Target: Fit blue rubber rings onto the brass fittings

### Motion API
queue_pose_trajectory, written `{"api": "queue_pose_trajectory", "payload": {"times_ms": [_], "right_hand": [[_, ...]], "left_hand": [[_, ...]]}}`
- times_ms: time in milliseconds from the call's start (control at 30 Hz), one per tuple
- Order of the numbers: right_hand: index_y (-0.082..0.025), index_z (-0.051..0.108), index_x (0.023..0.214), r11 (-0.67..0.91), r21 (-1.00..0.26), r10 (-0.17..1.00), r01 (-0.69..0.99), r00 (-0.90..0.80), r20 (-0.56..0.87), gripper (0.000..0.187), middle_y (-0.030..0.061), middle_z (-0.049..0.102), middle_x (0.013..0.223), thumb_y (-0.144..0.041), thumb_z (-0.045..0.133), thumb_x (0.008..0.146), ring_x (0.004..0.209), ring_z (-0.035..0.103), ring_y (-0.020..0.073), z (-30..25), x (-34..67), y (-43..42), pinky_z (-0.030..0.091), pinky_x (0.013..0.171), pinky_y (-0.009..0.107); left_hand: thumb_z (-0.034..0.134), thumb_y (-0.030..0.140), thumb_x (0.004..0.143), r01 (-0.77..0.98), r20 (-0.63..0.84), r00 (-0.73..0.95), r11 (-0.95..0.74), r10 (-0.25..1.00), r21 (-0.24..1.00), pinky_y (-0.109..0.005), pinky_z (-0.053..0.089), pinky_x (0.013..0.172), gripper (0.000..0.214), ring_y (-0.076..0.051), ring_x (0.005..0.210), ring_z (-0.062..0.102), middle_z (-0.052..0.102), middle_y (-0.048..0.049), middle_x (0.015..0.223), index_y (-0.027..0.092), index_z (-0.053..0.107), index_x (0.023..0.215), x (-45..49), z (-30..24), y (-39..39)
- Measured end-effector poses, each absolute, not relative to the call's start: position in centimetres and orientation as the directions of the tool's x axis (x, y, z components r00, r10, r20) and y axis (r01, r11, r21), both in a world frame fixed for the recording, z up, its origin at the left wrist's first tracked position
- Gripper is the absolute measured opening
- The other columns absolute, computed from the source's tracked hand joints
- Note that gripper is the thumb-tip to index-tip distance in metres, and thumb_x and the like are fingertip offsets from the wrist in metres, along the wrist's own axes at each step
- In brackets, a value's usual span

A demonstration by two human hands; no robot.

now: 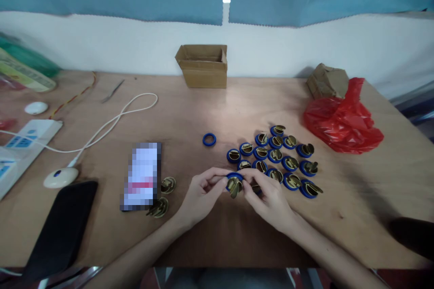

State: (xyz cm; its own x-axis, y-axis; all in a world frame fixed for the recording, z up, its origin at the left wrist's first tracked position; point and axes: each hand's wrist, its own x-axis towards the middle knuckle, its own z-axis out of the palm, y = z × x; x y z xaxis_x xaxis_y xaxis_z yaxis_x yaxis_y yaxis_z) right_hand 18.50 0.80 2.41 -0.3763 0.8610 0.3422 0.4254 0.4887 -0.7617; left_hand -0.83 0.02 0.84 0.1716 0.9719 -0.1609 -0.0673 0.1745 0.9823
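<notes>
My left hand [200, 193] and my right hand [267, 194] meet near the table's front middle, both pinched on one brass part with a blue ring [234, 183] around it. Just beyond my right hand lie several finished brass parts with blue rings [278, 156], set in rows. A loose blue ring [209, 139] lies alone on the wood, farther back and left of the rows. Two bare brass parts [163, 196] sit left of my left hand, beside a lit phone [142, 176].
A wooden table [210, 108] carries a small open cardboard box [202, 66] at the back, a red plastic bag [342, 122] at right, a dark phone [61, 230] at front left, a white power strip [23, 144] and white cable [111, 122] at left.
</notes>
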Motion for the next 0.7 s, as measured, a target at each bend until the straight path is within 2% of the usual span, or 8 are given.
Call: {"api": "queue_pose_trajectory", "payload": {"times_ms": [100, 267, 367, 500, 600, 700], "right_hand": [[-0.021, 0.064, 0.108, 0.47, -0.771, 0.874, 0.43, -0.348, 0.339, 0.018, 0.0011, 0.07, 0.084, -0.016, 0.051, 0.096, 0.069, 0.067, 0.0138, 2.2, 18.6, 0.8, 0.058, 0.066, 0.026], [-0.022, 0.065, 0.113, 0.36, -0.83, 0.927, 0.426, -0.263, 0.267, 0.02, 0.0012, 0.07, 0.084, -0.021, 0.052, 0.098, 0.07, 0.068, 0.0146, 1.7, 18.8, 1.1, 0.057, 0.062, 0.025], [-0.022, 0.065, 0.112, 0.324, -0.845, 0.941, 0.426, -0.237, 0.241, 0.019, -0.0001, 0.067, 0.079, -0.023, 0.052, 0.099, 0.068, 0.067, 0.0143, 1.6, 18.9, 1.2, 0.057, 0.061, 0.025], [-0.021, 0.062, 0.119, 0.337, -0.848, 0.93, 0.409, -0.284, 0.233, 0.022, 0.0004, 0.067, 0.083, -0.022, 0.051, 0.099, 0.07, 0.066, 0.0137, 1.7, 19.0, 1.2, 0.057, 0.065, 0.025], [-0.021, 0.059, 0.124, 0.387, -0.819, 0.908, 0.424, -0.331, 0.258, 0.027, 0.0008, 0.068, 0.086, -0.019, 0.053, 0.097, 0.074, 0.067, 0.0143, 2.0, 18.9, 1.1, 0.058, 0.07, 0.027], [-0.021, 0.056, 0.127, 0.478, -0.745, 0.872, 0.465, -0.356, 0.337, 0.031, 0.0038, 0.07, 0.095, -0.015, 0.052, 0.097, 0.077, 0.069, 0.0155, 1.9, 18.9, 1.0, 0.06, 0.074, 0.029]], "left_hand": [[0.066, 0.03, 0.09, -0.108, -0.174, 0.194, 0.197, 0.966, 0.974, -0.029, 0.064, 0.078, 0.019, -0.02, 0.085, 0.077, 0.081, -0.0069, 0.093, 0.017, 0.074, 0.101, -0.7, 1.0, 0.0], [0.066, 0.027, 0.091, -0.175, -0.131, 0.289, 0.186, 0.949, 0.967, -0.038, 0.06, 0.096, 0.034, -0.023, 0.105, 0.074, 0.076, -0.0099, 0.117, 0.019, 0.066, 0.124, -0.4, 1.0, -0.2], [0.065, 0.024, 0.091, -0.16, -0.127, 0.303, 0.181, 0.944, 0.97, -0.037, 0.061, 0.091, 0.035, -0.022, 0.1, 0.075, 0.077, -0.0104, 0.113, 0.019, 0.063, 0.125, -0.3, 0.5, -0.4], [0.064, 0.023, 0.093, -0.17, -0.106, 0.295, 0.162, 0.949, 0.972, -0.032, 0.062, 0.086, 0.034, -0.019, 0.09, 0.076, 0.079, -0.0099, 0.105, 0.018, 0.06, 0.126, -0.4, -0.1, -0.5], [0.065, 0.024, 0.093, -0.194, -0.087, 0.287, 0.147, 0.954, 0.97, -0.033, 0.062, 0.087, 0.034, -0.019, 0.091, 0.076, 0.079, -0.0093, 0.104, 0.019, 0.06, 0.126, -0.5, -0.3, -0.3], [0.065, 0.028, 0.093, -0.208, -0.099, 0.28, 0.161, 0.955, 0.965, -0.035, 0.063, 0.088, 0.033, -0.022, 0.1, 0.075, 0.077, -0.0096, 0.113, 0.02, 0.063, 0.125, -0.4, -0.1, 0.0]]}}
